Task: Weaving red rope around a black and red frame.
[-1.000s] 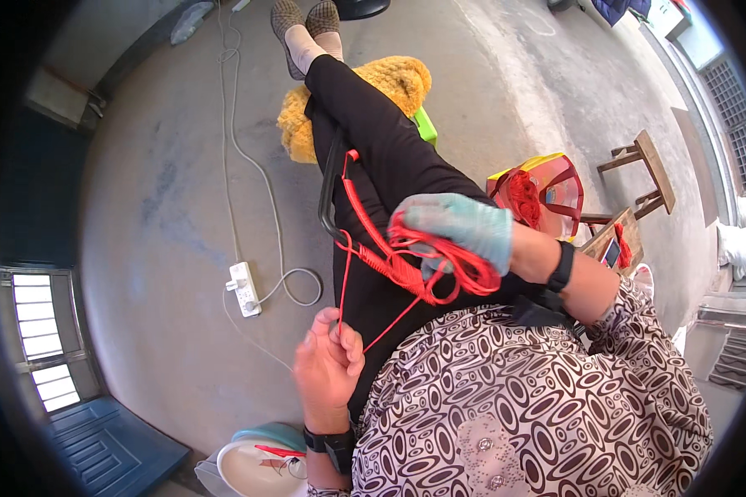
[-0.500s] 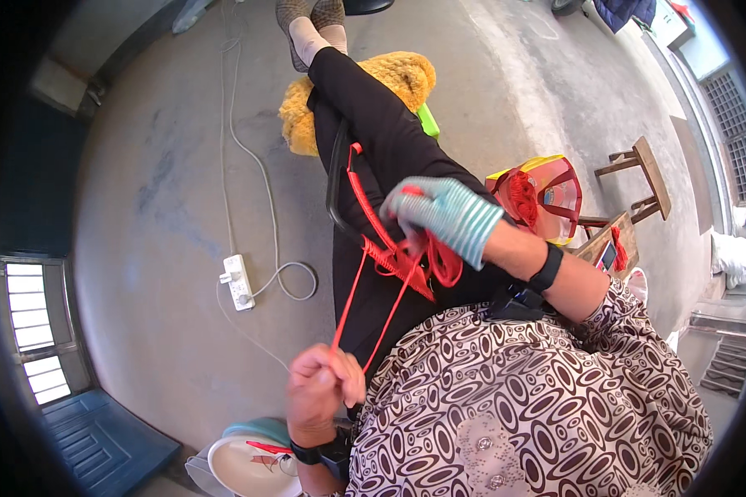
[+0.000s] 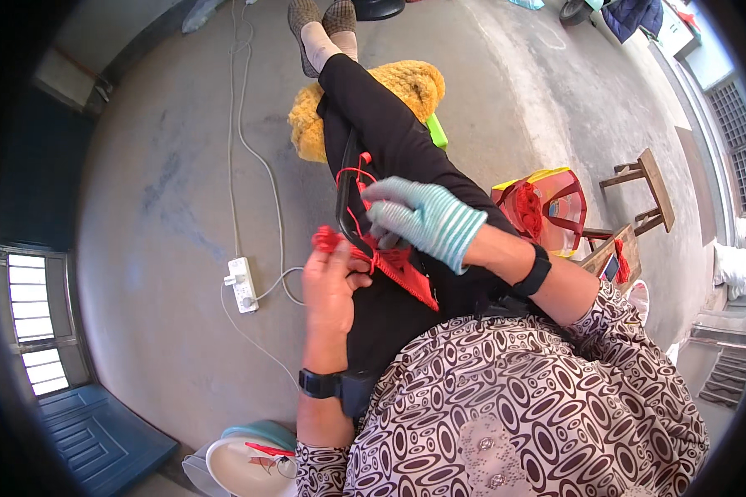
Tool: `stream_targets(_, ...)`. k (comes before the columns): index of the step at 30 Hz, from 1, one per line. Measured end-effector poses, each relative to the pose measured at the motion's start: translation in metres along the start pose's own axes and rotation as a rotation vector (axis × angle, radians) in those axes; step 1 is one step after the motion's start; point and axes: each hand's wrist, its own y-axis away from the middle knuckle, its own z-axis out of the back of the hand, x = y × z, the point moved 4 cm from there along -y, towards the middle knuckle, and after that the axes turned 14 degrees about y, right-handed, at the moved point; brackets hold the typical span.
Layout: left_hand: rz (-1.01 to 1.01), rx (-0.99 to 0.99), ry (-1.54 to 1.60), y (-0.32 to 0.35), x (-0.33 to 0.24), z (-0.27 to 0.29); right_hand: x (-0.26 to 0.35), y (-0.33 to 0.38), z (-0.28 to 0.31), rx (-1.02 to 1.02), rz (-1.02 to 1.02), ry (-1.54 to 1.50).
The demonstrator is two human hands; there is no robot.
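Note:
My bare left hand (image 3: 330, 286) is closed around bunched red cord (image 3: 330, 240) beside a curved black frame (image 3: 346, 195). In a striped teal-and-white glove, my right hand (image 3: 429, 217) sits just right of the frame. Its fingers curl toward the red cord, which loops up around the frame's upper part. The gloved fingertips are partly hidden. Below both hands, a flat red piece with a ridged edge (image 3: 414, 286) lies over my lap, bound along the frame. Part of it is hidden by the glove.
A yellow fluffy cushion (image 3: 410, 87) is under my crossed legs. At right are a yellow-and-red bag (image 3: 565, 186) with red cord inside and wooden stools (image 3: 655, 190). A white power strip (image 3: 242, 284) lies on the left floor, above a white basin (image 3: 232, 464).
My left hand has moved up from the lower left to the frame, and the long taut cord strands have gone. My right hand has shifted slightly; the view has moved a little too.

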Motion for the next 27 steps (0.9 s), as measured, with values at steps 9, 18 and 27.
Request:
stream_targets(9,-0.124,0.063,0.494,0.104,-0.085,-0.006,0.071,0.023,-0.01,-0.312,0.941,0.871)
stream_targets(18,-0.282,-0.098,-0.363,0.096,-0.086,-0.003,0.045,0.078,0.006,0.449,0.384,0.082)
stream_targets(27,-0.299,-0.076,-0.727,0.031,-0.005,-0.037,0.045,0.098,0.012,0.47,0.318,-0.001)
